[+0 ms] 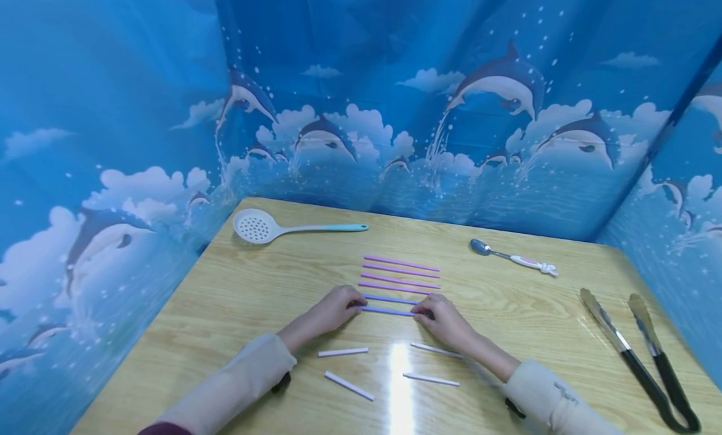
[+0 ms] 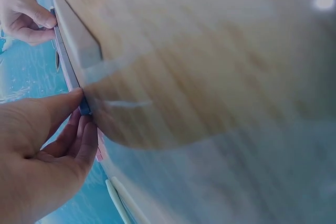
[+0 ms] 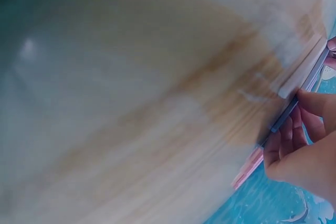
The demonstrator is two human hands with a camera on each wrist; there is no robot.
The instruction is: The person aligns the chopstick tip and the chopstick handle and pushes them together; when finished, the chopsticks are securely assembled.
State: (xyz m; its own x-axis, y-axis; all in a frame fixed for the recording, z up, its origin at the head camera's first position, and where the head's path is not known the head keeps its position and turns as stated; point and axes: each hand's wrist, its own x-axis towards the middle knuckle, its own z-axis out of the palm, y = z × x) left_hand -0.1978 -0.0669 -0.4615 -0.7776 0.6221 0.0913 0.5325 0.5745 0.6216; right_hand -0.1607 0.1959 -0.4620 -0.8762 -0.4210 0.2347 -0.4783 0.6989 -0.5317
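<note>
A thin blue-violet stick (image 1: 388,311) lies crosswise on the table, with a hand at each of its ends. My left hand (image 1: 337,308) pinches the left end between thumb and fingers, as the left wrist view also shows. At the other end, my right hand (image 1: 447,325) pinches the stick (image 3: 289,115). Just beyond it runs a second blue-violet stick (image 1: 389,299), roughly parallel. Farther back, several pink-purple sticks (image 1: 402,263) form a row of parallel lines. Nearer me are several short pale sticks, two on the left (image 1: 343,352) and two on the right (image 1: 431,379).
A skimmer (image 1: 256,226) with a pale blue handle lies at the back left of the wooden table (image 1: 225,316). Back right is a spoon (image 1: 510,257) with a decorated white handle. Black-handled tongs (image 1: 648,366) lie spread at the right. A dolphin-print curtain (image 1: 361,78) surrounds the table.
</note>
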